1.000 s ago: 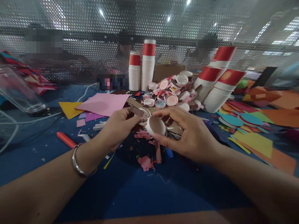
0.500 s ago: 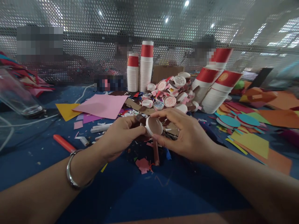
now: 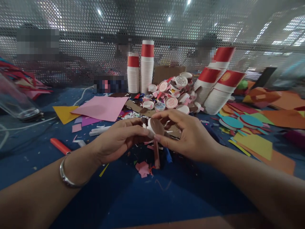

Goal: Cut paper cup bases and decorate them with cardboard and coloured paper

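Note:
Between my hands, a cut-off paper cup bottom [image 3: 157,126] is held on edge, with a white rim and a brown round face. On its left side, my left hand [image 3: 119,136] pinches the white rim between thumb and fingers. The thumb and fingers of my right hand [image 3: 188,135] close on its right side, above and below the brown face. A small dark brown piece shows by the left fingertips; its kind is unclear. Below the cup bottom lies a brown paper strip [image 3: 156,156], beside pink paper scraps [image 3: 143,168].
Behind my hands is a heap of cup bottoms [image 3: 171,102]. Stacks of paper cups [image 3: 147,70] stand at the back, with leaning cup stacks [image 3: 218,95] to the right. Pink paper [image 3: 101,108], a red-handled tool [image 3: 59,145], turquoise discs [image 3: 231,122] and a glass [image 3: 21,101] lie around.
The cup bottom has turned in my fingers, showing its brown face more at a slant. My left fingers have shifted along its rim. The view has moved slightly.

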A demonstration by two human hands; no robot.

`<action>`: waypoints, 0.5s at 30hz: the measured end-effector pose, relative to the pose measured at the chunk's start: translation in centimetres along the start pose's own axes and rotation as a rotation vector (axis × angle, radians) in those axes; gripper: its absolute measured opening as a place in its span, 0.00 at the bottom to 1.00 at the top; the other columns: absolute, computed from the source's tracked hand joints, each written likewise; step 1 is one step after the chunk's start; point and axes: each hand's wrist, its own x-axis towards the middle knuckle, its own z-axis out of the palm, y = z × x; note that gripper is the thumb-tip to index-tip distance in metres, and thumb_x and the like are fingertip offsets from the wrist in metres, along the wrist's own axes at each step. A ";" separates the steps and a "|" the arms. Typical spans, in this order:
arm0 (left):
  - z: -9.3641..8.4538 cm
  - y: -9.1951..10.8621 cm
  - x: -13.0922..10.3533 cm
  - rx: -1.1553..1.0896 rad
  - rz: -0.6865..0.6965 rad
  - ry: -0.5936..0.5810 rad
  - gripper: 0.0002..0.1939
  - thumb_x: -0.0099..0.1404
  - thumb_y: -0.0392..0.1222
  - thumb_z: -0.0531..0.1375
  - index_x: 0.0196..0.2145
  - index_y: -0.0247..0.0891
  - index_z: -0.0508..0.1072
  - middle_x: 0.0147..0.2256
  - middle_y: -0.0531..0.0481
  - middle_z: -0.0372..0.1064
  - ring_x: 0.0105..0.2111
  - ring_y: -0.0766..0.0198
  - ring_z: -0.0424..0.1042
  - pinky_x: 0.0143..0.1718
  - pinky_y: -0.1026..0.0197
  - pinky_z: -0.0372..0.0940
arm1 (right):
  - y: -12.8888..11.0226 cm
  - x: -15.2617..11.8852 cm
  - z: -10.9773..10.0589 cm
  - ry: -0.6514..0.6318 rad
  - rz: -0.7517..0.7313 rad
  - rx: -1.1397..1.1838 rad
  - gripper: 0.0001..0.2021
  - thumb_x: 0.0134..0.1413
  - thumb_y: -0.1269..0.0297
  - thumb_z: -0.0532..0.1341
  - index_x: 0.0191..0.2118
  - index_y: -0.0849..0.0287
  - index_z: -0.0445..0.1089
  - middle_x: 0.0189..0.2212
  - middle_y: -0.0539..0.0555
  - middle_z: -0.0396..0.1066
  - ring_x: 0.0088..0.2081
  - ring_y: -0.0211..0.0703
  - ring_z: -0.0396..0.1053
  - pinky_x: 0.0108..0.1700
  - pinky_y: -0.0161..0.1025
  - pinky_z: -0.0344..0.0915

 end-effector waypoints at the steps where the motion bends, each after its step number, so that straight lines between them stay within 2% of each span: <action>1: -0.1 0.0 0.0 0.008 -0.002 -0.004 0.07 0.63 0.30 0.64 0.39 0.32 0.81 0.40 0.44 0.81 0.40 0.64 0.77 0.49 0.64 0.72 | 0.0 0.0 0.0 0.001 0.003 0.001 0.19 0.59 0.61 0.68 0.53 0.62 0.72 0.48 0.57 0.77 0.47 0.47 0.75 0.48 0.42 0.70; 7: -0.4 -0.2 -0.2 0.009 -0.036 -0.030 0.06 0.64 0.30 0.65 0.39 0.32 0.81 0.38 0.45 0.81 0.40 0.62 0.78 0.48 0.62 0.73 | -0.1 -0.1 -0.1 -0.007 0.008 0.002 0.18 0.59 0.60 0.68 0.51 0.63 0.73 0.45 0.57 0.78 0.43 0.45 0.75 0.45 0.40 0.71; 15: 0.7 -0.3 -0.5 0.064 -0.011 0.010 0.10 0.66 0.32 0.66 0.44 0.35 0.83 0.42 0.46 0.81 0.38 0.66 0.76 0.45 0.65 0.72 | 0.0 0.1 -0.2 -0.004 0.009 -0.035 0.17 0.58 0.62 0.68 0.51 0.62 0.74 0.45 0.57 0.78 0.43 0.46 0.76 0.48 0.43 0.70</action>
